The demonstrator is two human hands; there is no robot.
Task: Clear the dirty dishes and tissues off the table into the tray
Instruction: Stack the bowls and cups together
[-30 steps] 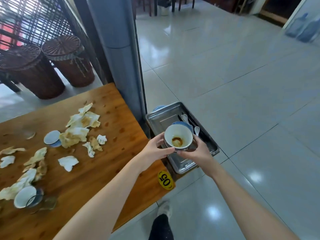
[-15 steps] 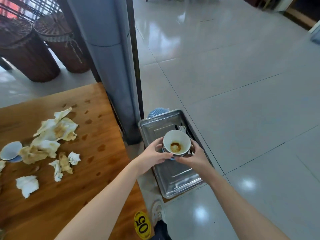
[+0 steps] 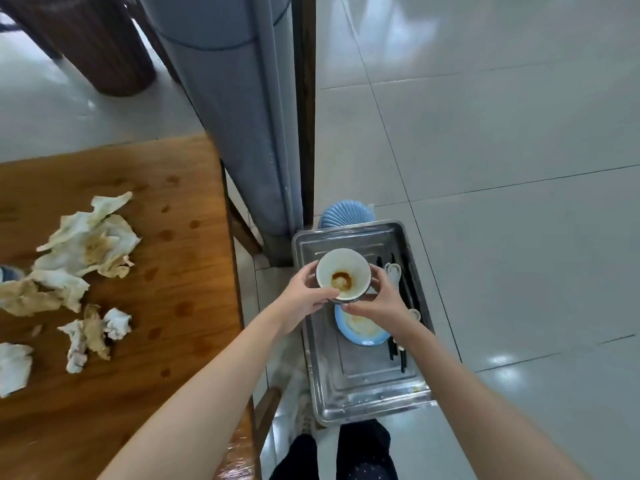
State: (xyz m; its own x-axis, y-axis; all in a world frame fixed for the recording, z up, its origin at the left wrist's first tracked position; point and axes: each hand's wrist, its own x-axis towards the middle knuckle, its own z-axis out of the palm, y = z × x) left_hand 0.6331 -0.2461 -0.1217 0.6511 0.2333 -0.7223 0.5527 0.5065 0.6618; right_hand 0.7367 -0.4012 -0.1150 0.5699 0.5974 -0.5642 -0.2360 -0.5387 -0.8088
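A white bowl point(image 3: 343, 274) with brown sauce dregs is gripped from both sides by my left hand point(image 3: 302, 296) and my right hand point(image 3: 378, 300). It hovers over the steel tray point(image 3: 367, 386) beside the table. Under the bowl, in the tray, lies a blue plate point(image 3: 362, 330) with smears. White spoons point(image 3: 394, 271) and black chopsticks point(image 3: 397, 351) lie along the tray's right side. Several crumpled, stained tissues point(image 3: 91, 237) are strewn over the wooden table point(image 3: 173, 271) at the left.
A grey pillar point(image 3: 239, 116) and a dark post stand just behind the tray. A blue ribbed object point(image 3: 346, 213) sits behind the tray's far edge. A dark wicker basket point(image 3: 100, 39) stands at top left. My legs point(image 3: 332, 455) are below the tray; tiled floor to the right.
My view has tilted down and nearer the tray. Both hands have carried the bowl lower over the tray, and the blue plate now shows lying in the tray beneath it.
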